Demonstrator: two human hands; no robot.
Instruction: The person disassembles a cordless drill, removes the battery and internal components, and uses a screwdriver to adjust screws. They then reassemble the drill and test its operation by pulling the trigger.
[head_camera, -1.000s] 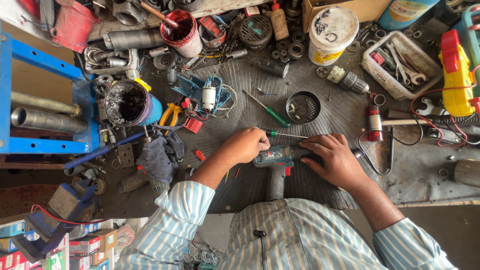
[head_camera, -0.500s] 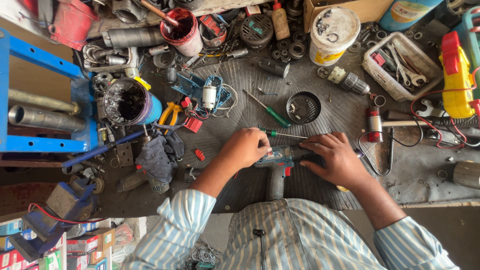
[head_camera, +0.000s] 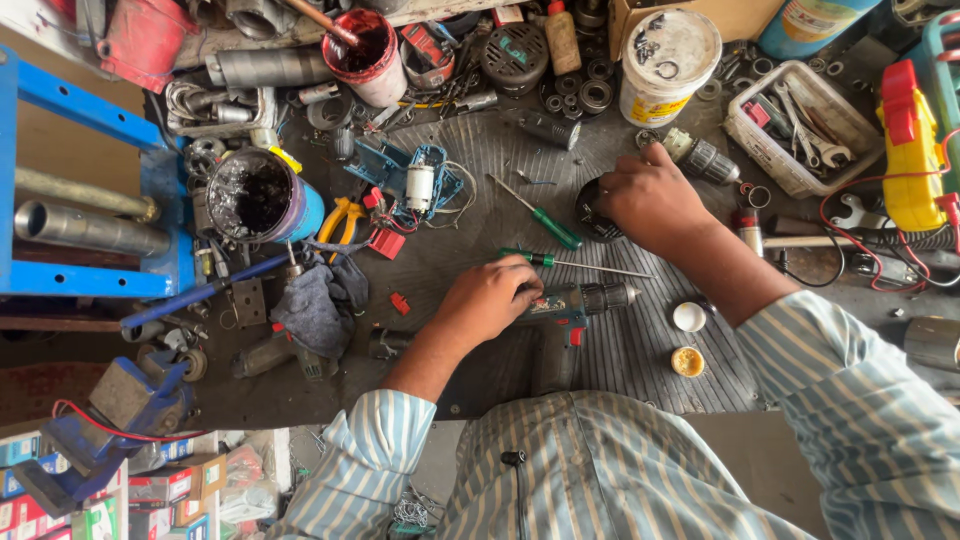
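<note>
Right hand (head_camera: 652, 195) gone off the cordless drill (head_camera: 570, 305) and now cupped over a round black part (head_camera: 592, 212) up the ribbed mat (head_camera: 650, 350), left hand (head_camera: 490, 300) clamped on the drill body mid-mat, best kept pinned flat while lifting that part.

Blue metal frame (head_camera: 90, 190) sitting at the bench's left edge, two grey pipes (head_camera: 85, 228) lying through it. Dark grease tub (head_camera: 255, 195) standing beside it. Yellow-handled pliers (head_camera: 345, 218) lying near a grey rag (head_camera: 315, 305). Red-stained cup (head_camera: 365, 50) with a stick in it standing at the top. White lidded bucket (head_camera: 668, 60) standing near a white tray (head_camera: 800, 125) holding spanners. Yellow and red device (head_camera: 910, 150) resting at far right. Blue vise (head_camera: 100, 420) sitting at lower left. Two small round caps (head_camera: 688, 340) lying on the ribbed mat (head_camera: 640, 375).
</note>
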